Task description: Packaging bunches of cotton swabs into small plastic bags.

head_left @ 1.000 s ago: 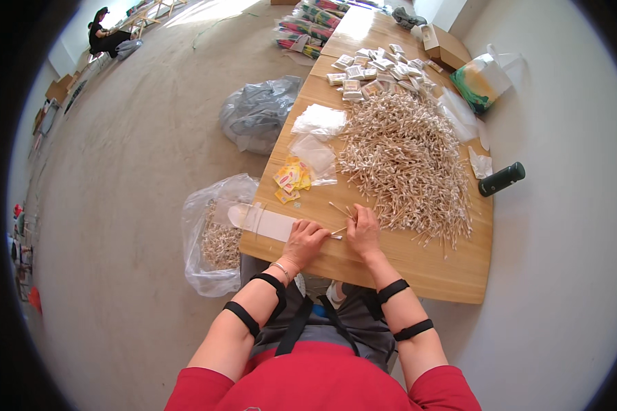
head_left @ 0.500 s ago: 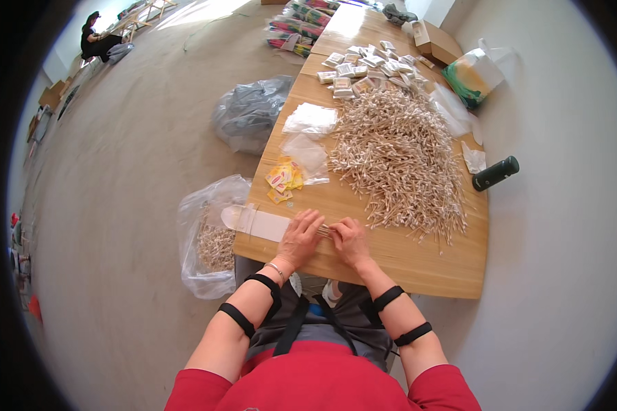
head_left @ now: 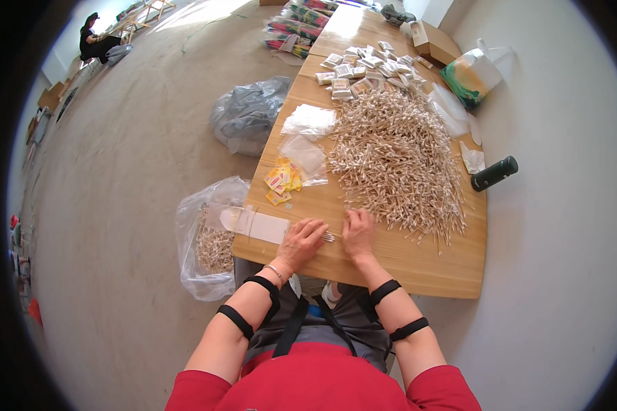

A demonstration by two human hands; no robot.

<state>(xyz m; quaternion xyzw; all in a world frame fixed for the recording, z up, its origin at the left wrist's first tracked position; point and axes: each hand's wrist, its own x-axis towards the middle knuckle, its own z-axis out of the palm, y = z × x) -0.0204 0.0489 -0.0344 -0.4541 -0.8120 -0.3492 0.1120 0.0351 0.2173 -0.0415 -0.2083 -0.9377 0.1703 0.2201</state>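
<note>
Over the right end of a flat white strip (head_left: 271, 229) near the table's front edge, my left hand (head_left: 301, 242) is closed on a few cotton swabs (head_left: 328, 237). Their white tips stick out to the right past its fingers. Just to the right, apart from them, my right hand (head_left: 358, 233) rests low over the wood with its fingers curled. What it pinches, if anything, is hidden. Beyond it spreads a large heap of cotton swabs (head_left: 397, 157). Thin bands or sticks cross the strip's left part, which has a clear rounded end.
Yellow packets (head_left: 281, 181), clear plastic bags (head_left: 310, 121) and small filled packs (head_left: 370, 65) lie on the wooden table (head_left: 418, 270). A dark green bottle (head_left: 495, 174) lies by the wall. A bag of swabs (head_left: 216, 246) stands on the floor at left. A person (head_left: 97, 42) sits far off.
My right hand has moved right, away from the swab tips and my left hand. The tips now show more plainly. My left hand stays nearly in place.
</note>
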